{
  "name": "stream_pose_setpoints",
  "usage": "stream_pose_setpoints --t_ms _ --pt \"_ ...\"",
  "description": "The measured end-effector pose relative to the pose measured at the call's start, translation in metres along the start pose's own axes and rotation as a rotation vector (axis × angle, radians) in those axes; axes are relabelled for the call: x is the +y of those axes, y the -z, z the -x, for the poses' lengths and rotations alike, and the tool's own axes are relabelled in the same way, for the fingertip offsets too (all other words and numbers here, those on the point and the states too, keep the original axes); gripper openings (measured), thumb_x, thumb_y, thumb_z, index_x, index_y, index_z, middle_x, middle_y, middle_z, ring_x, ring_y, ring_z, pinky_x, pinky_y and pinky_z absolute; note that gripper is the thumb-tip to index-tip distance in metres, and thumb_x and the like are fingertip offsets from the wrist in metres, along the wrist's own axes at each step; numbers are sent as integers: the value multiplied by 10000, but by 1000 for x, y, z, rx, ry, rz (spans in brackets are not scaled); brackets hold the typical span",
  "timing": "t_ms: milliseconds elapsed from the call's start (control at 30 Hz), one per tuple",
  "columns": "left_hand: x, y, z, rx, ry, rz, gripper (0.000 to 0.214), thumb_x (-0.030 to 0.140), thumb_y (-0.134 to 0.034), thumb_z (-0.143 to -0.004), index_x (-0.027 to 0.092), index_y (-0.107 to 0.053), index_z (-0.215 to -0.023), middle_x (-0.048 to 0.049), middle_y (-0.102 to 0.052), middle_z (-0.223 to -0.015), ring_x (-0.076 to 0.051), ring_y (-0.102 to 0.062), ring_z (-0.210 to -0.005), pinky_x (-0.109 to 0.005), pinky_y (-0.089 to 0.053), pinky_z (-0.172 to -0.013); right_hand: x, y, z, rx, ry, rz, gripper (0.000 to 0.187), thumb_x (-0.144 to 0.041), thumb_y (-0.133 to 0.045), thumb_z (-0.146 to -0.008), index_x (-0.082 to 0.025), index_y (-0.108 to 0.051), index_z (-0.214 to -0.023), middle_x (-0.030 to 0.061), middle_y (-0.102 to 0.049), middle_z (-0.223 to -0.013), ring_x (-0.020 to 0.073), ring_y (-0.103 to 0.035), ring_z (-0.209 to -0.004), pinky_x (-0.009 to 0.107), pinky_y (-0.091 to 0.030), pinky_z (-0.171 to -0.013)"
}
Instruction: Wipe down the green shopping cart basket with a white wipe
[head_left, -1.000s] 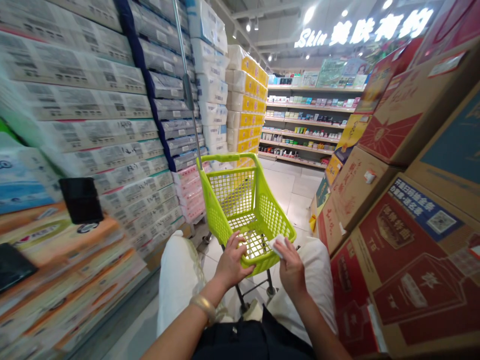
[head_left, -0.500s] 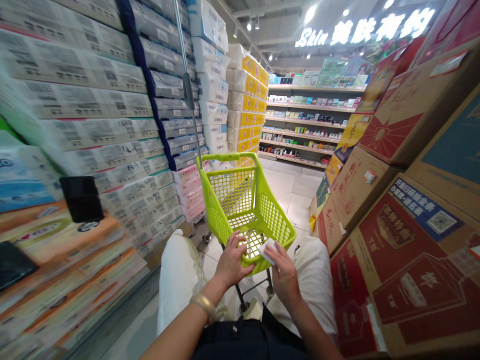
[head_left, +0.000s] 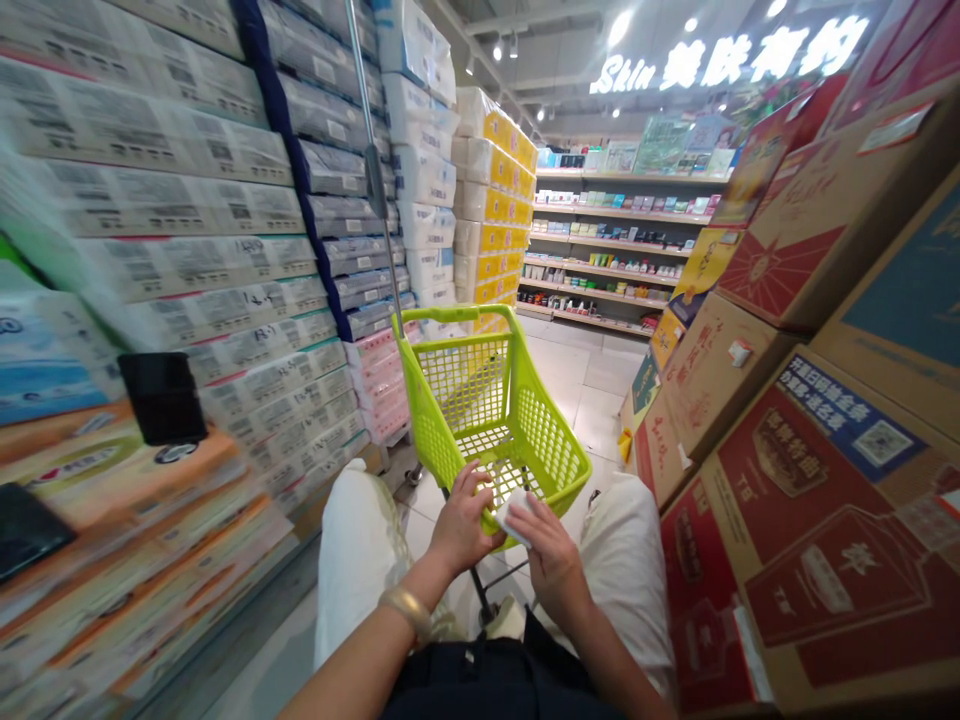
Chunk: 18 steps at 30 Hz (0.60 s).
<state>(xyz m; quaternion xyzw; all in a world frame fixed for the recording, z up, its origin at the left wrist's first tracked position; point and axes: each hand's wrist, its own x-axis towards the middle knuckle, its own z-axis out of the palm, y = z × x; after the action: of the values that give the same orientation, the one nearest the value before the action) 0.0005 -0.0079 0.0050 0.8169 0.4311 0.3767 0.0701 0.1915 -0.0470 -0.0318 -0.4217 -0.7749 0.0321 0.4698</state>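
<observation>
A lime-green plastic shopping basket cart [head_left: 551,440] stands between my knees, with nothing in its basket. My left hand [head_left: 463,522] grips the near rim, thumb below the edge and fingers over the inside. In my right hand [head_left: 551,555] is a folded white wipe or cloth [head_left: 512,512], pressed against the near rim just right of my left hand. Its exact material cannot be made out. The cart's metal pole [head_left: 386,230] rises at the far left corner of the basket.
Stacked tissue packs [head_left: 187,200] wall the left side. A black phone-like object [head_left: 161,398] and another dark flat one [head_left: 30,530] rest on orange packs [head_left: 150,500]. Cardboard boxes [head_left: 810,480] are piled on the right. Shelves of small goods [head_left: 607,240] stand at the back.
My right hand has slid left along the near rim with the white wipe, closer to my left hand. The left hand and the cart have stayed in place.
</observation>
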Motion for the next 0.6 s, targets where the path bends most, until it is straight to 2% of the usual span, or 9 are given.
stream_pose_setpoints --t_ms 67,233,300,400,467,533,600 --pt "-1 1 0 -5 -4 -3 293 206 -792 -596 212 -534 -736 -103 -586 -1135 -371 -400 -1320 -548 -448 -1058 3 1 0 2 15 -3 549 -10 -416 -815 -287 -663 -1219 21 -688 -1246 218 -536 -1305 486 -461 -1085" --pt "0 0 0 -3 -3 1 308 205 -803 -589 216 -531 -734 -93 -586 -1137 -361 -417 -1305 -549 -451 -1053 38 23 -7 282 -219 105 448 -53 -425 -840 -229 -710 -1138 65 -727 -1159 242 -564 -1276 483 -494 -1052" --pt "0 0 -1 -1 0 2 312 207 -804 -590 214 -529 -737 -94 -585 -1142 -365 -417 -1303 -553 -452 -1050 33 22 -7 256 -218 92 446 -53 -432 -841 -236 -711 -1137 59 -726 -1163 243 -557 -1283 482 -494 -1053" --pt "0 0 -1 1 -5 -3 303 206 -798 -599 212 -529 -737 -100 -586 -1124 -370 -418 -1299 -552 -455 -1046 9 8 -3 47 -62 -2 516 -16 -421 -828 -275 -686 -1187 26 -701 -1221 225 -531 -1310 479 -471 -1077" --pt "0 1 0 0 -16 -6 290 206 -792 -605 211 -534 -738 -102 -585 -1117 -370 -418 -1298 -551 -454 -1049 2 3 -3 -45 16 -42 547 -4 -417 -827 -295 -666 -1217 14 -690 -1243 215 -522 -1318 482 -458 -1088" --pt "-1 1 0 -5 -19 -4 288 204 -792 -603 213 -537 -738 -98 -582 -1127 -370 -413 -1303 -550 -453 -1050 9 7 -5 -10 6 -37 524 -17 -419 -838 -289 -673 -1207 24 -699 -1227 219 -541 -1300 489 -466 -1078" --pt "-1 0 0 -7 -13 2 295 200 -794 -600 214 -534 -737 -91 -578 -1141 -368 -407 -1311 -550 -453 -1052 26 16 -8 105 -72 8 470 -44 -422 -854 -266 -696 -1166 43 -713 -1196 230 -565 -1275 492 -486 -1057"
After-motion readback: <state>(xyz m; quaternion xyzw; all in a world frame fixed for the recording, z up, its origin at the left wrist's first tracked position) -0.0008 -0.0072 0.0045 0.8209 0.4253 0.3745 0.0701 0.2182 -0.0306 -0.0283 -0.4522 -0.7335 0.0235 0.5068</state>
